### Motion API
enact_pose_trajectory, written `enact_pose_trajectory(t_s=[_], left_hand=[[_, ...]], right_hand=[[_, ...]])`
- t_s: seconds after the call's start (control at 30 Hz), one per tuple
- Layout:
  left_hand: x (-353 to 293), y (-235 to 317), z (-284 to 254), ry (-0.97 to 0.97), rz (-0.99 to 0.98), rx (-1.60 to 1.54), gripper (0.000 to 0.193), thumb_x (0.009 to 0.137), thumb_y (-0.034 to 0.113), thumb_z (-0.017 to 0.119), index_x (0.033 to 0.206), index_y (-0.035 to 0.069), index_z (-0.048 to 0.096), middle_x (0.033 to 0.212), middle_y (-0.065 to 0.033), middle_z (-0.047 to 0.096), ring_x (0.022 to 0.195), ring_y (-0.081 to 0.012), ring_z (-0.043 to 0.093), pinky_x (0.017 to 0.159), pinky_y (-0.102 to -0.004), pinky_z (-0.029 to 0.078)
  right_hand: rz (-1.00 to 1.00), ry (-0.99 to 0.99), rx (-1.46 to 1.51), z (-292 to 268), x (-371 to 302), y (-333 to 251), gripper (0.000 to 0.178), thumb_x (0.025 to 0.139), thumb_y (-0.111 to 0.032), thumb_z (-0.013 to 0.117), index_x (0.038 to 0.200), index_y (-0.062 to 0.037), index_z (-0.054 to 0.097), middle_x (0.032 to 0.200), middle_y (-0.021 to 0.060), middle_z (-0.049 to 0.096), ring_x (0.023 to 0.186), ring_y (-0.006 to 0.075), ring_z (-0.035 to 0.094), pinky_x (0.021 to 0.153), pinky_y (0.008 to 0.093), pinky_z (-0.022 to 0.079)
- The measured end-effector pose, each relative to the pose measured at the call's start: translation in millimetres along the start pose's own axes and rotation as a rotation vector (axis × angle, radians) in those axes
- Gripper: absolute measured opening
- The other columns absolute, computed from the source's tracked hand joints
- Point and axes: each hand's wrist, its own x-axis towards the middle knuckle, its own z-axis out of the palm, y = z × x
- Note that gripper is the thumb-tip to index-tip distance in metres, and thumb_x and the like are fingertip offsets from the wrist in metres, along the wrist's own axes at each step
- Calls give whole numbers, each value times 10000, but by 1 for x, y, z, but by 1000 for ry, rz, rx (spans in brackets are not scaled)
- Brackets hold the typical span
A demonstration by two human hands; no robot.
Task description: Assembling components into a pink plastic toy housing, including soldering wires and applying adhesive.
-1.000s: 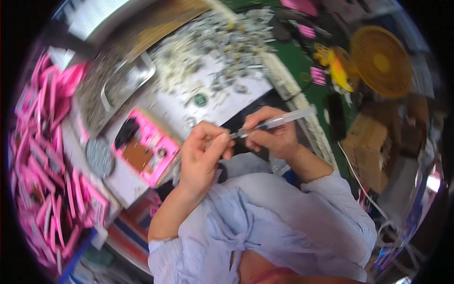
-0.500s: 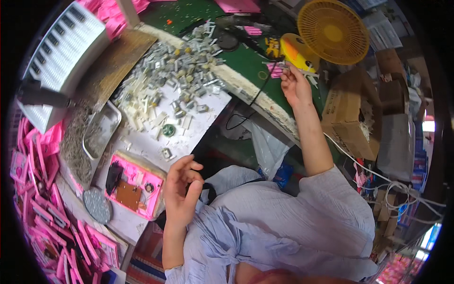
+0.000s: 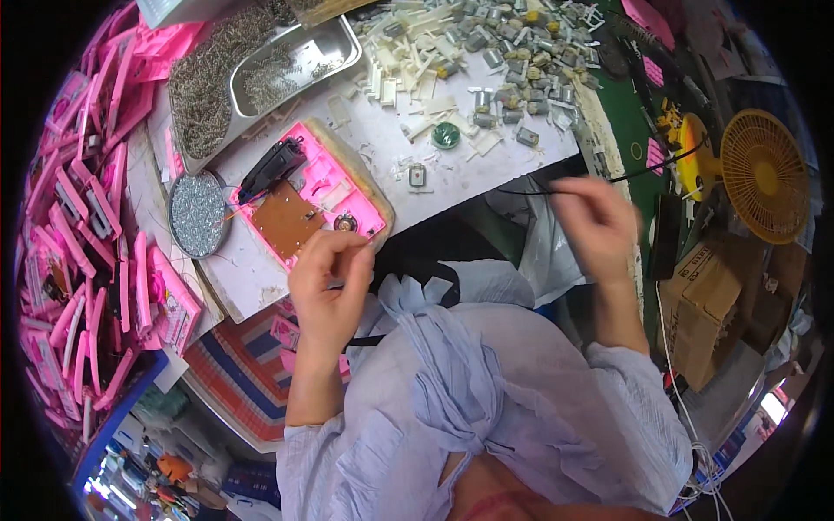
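In the head view, a pink plastic housing (image 3: 311,204) carrying a brown circuit board (image 3: 285,221) is seen lying on the white surface (image 3: 452,169) just above the loosely curled left hand (image 3: 328,282), while a thin black wire (image 3: 556,187) is pinched by the blurred right hand (image 3: 599,227).

The left hand (image 3: 328,291) sits curled near the picture's middle, fingertips pinched just at the lower edge of an open pink plastic casing (image 3: 317,201) that holds a brown circuit board (image 3: 285,220) on the white counter (image 3: 486,161). At three o'clock from it, the blurred right hand (image 3: 598,227) pinches a thin black wire (image 3: 599,181). At ten o'clock lies a round tin of small silver screws (image 3: 198,214); at twelve, a heap of small grey motors (image 3: 504,52); at two, a yellow desk fan (image 3: 764,174).
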Motion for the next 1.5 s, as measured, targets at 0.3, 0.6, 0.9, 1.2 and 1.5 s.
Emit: enact_pose_trajectory(t_s=[0.3,0.6,0.9,1.2,1.5], left_hand=[[-4,10,3,-16,50,-22,129,819,-45,719,926,0,663,810,-73,618,618,-129,526,551,-255,412],[44,13,6,-89,202,97,124,818,-23,719,922,17,665,808,-73,619,660,-161,566,597,-264,437],[107,10,52,-481,312,989,245,777,270,755,877,103,605,831,-51,630,857,-242,626,788,-413,459],[83,21,48,-255,256,477,315,700,137,775,963,89,608,857,-82,610,822,-300,610,749,-425,440],[32,36,36,-269,58,125,417,749,113,795,1124,87,615,924,-88,620,863,-299,609,745,-404,473]], right_hand=[[-193,-394,-322,113,52,-1,250,833,-293,762,808,-66,659,686,64,658,617,259,660,567,380,504],[-171,-480,-309,125,54,-4,192,838,-234,740,806,-65,654,673,99,670,622,297,666,565,396,501],[-170,-461,-246,105,59,-11,165,838,-184,716,867,-70,600,703,102,663,666,318,664,583,422,507],[54,-483,199,88,51,-16,280,825,-22,743,1066,-40,602,827,68,656,666,136,657,608,271,551],[236,-774,755,78,29,-10,354,838,54,703,1165,-22,588,944,30,651,764,53,622,641,199,494]])
